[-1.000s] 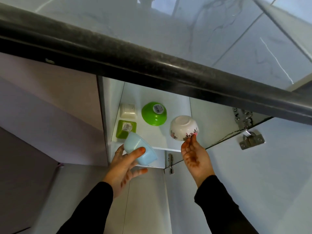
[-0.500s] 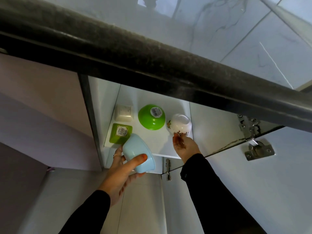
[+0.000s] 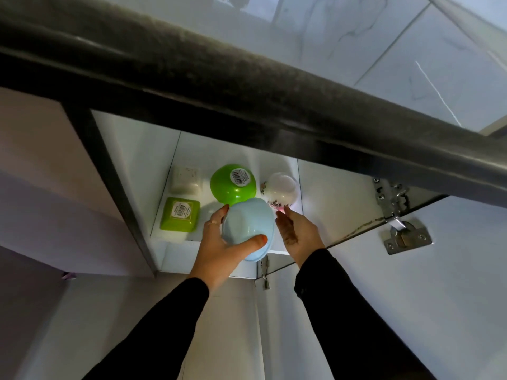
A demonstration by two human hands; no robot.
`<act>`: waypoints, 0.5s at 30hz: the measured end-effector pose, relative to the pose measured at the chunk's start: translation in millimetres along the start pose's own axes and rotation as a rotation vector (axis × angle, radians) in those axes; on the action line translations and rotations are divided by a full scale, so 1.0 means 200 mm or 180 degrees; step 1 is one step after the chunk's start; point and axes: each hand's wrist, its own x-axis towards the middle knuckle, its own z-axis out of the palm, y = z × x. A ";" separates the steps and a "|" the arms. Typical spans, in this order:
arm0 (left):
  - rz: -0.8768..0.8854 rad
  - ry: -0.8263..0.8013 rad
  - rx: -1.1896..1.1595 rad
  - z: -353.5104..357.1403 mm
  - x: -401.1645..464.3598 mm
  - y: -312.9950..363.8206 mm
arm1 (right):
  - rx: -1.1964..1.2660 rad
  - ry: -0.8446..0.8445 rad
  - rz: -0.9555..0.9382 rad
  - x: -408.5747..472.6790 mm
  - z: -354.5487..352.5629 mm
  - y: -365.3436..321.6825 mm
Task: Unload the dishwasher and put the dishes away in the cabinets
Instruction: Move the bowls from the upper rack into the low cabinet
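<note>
I look down into an open lower cabinet with a white shelf (image 3: pixel 189 204). My left hand (image 3: pixel 219 248) grips a light blue bowl (image 3: pixel 247 229), upside down, over the shelf's front edge. My right hand (image 3: pixel 297 234) is beside it, fingers apart, its fingertips at a white floral bowl (image 3: pixel 282 190) that sits upside down on the shelf. A round green bowl (image 3: pixel 233 185) lies upside down just behind the blue one.
A green square dish (image 3: pixel 179 215) and a cream square dish (image 3: pixel 186 181) lie at the shelf's left. A dark countertop edge (image 3: pixel 247 86) overhangs the cabinet. The open door (image 3: pixel 411 270) with its metal hinge (image 3: pixel 406 237) stands to the right.
My left hand has carried the blue bowl rightward and onto the shelf front. My right hand has let go of the floral bowl, which now rests on the shelf.
</note>
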 end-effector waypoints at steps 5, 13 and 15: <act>0.0449 0.0070 0.1826 0.17 0.11 -0.02 | -0.0006 0.0525 -0.0082 -0.15 -0.13 0.13; 0.0660 -0.0088 0.3574 0.34 0.25 -0.07 | 0.0091 0.0583 0.0201 -0.21 -0.26 0.23; 0.0720 -0.0068 0.3549 0.35 0.28 -0.08 | 0.0076 0.0517 0.0187 -0.20 -0.26 0.22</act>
